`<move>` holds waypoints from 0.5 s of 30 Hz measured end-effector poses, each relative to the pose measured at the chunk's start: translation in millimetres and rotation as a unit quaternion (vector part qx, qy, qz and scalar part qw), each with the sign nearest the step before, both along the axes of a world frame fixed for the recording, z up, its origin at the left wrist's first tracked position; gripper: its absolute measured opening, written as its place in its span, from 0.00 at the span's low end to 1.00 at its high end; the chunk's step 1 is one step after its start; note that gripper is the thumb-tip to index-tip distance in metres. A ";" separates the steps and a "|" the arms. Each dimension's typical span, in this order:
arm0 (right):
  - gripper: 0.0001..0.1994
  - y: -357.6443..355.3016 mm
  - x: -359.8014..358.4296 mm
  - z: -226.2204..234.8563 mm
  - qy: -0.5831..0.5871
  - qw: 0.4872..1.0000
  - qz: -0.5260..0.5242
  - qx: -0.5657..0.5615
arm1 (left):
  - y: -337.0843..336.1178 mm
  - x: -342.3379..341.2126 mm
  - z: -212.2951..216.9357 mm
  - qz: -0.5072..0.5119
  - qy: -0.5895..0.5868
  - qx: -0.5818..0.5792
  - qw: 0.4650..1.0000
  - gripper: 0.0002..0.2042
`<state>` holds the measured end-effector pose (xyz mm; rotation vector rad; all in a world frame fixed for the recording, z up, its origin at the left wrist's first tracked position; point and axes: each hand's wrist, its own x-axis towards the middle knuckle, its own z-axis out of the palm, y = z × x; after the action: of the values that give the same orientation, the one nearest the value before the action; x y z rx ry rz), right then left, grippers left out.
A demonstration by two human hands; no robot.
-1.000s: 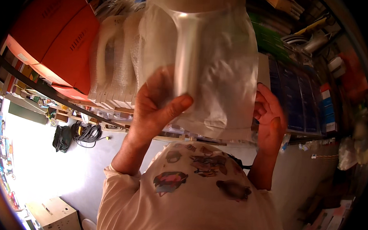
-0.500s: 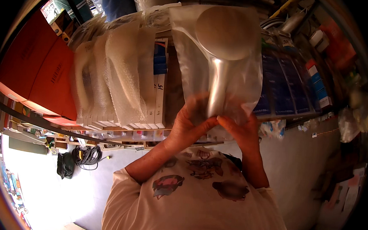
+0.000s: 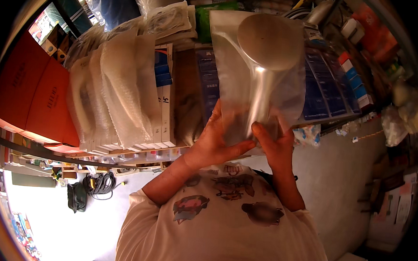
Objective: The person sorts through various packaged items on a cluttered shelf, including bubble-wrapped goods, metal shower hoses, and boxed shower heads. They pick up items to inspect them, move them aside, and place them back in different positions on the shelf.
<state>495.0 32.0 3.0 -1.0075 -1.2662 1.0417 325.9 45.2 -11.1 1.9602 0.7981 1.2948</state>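
Observation:
A silvery handheld shower head (image 3: 269, 43) lies inside a translucent plastic bag (image 3: 225, 51), its round head away from me and its handle toward me. My left hand (image 3: 218, 138) grips the bag's lower left part, with the thumb across the bottom near the handle's end. On the other side, my right hand (image 3: 275, 141) holds the lower right part, its thumb pressed on the handle's end. Some fingers of both hands are behind the bag and show only dimly through it.
Several bubble-wrapped pieces (image 3: 121, 85) lie on white boxes (image 3: 167, 123) at the left, beside orange boxes (image 3: 43, 93). Blue packages (image 3: 327, 87) line the shelf at the right. A coiled black cable (image 3: 99, 185) and a black bag (image 3: 77, 197) lie on the floor.
The bagged shower head has shifted slightly right relative to the shelf, uncovering a blue package and a green one behind it. My thumbs have moved apart, the right one up onto the handle.

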 end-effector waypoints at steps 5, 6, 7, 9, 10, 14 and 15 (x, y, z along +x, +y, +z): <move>0.18 -1.0 10.8 -13.0 0.009 1.000 -0.005 -0.003 | 23.4 -2.9 20.2 -0.043 -0.334 -0.233 0.912 0.24; 0.18 -3.5 12.0 -14.2 0.011 1.000 0.005 -0.008 | 29.0 -1.2 28.1 -0.031 -0.372 -0.251 0.893 0.23; 0.18 -6.2 13.1 -15.7 0.012 1.000 0.015 -0.013 | 33.7 -0.4 32.5 -0.019 -0.409 -0.268 0.872 0.23; 0.17 -12.6 15.3 -21.8 0.019 0.999 0.035 -0.034 | 41.3 -4.1 29.6 0.003 -0.403 -0.264 0.876 0.22; 0.17 -15.0 16.3 -25.1 0.022 0.998 0.044 -0.045 | 42.5 -5.4 30.0 0.014 -0.399 -0.262 0.879 0.21; 0.14 -15.5 26.1 -35.4 0.001 0.995 0.065 -0.072 | 40.9 3.1 33.9 0.006 -0.434 -0.243 0.868 0.20; 0.14 -13.7 30.9 -36.6 -0.011 0.995 0.074 -0.070 | 40.9 0.5 31.0 0.016 -0.405 -0.242 0.882 0.21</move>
<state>525.9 18.3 -33.6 -1.0462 -1.3147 1.2513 326.5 86.1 19.9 0.8777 0.6266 1.5637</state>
